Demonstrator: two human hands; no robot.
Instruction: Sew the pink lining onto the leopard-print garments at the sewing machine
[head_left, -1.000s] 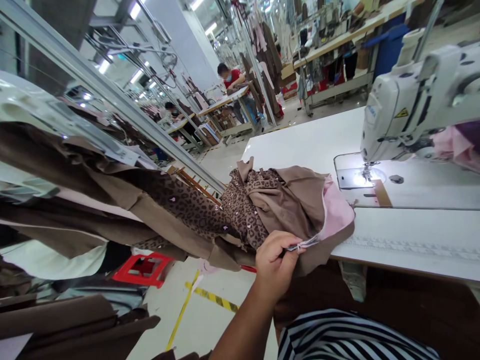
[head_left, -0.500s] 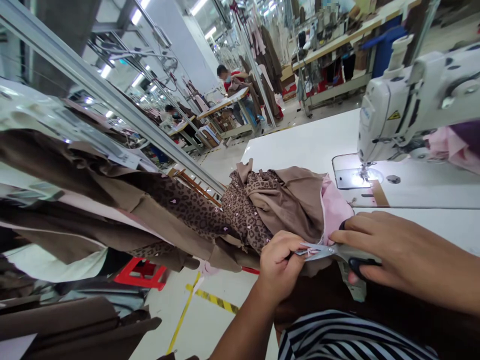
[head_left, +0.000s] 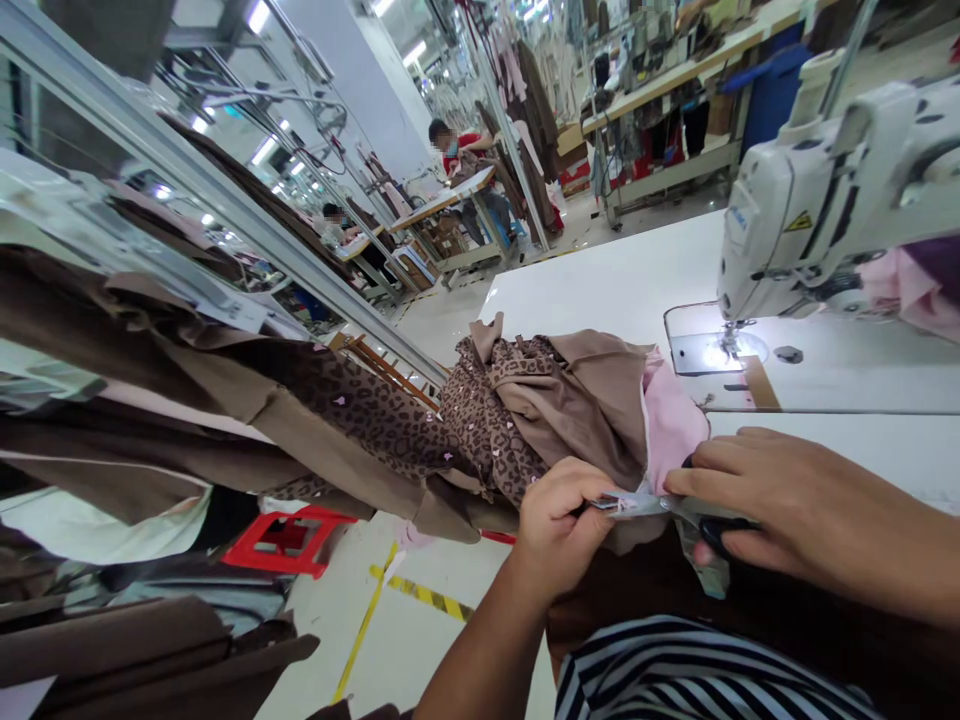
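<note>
Scissors point(head_left: 649, 505) with black handles are gripped by my right hand point(head_left: 795, 505), their blades pointing left. The blade tips reach the closed fingers of my left hand point(head_left: 559, 515), which pinch the edge of the garment. That brown garment point(head_left: 592, 400) lies bunched on the near left corner of the white table, with a leopard-print part point(head_left: 487, 420) on its left and a pink part point(head_left: 671, 410) beside my right hand. Just what lies between the blades is too small to tell.
A white sewing machine point(head_left: 810, 210) stands on the white table point(head_left: 607, 285) at right. Brown garments point(head_left: 285, 410) hang from a rack at left, above a red stool point(head_left: 289, 540). A metal pole point(head_left: 300, 255) slants across. People sit at tables farther back.
The scissor blades look more closed than before. My hands have hardly moved, and the view has shifted slightly.
</note>
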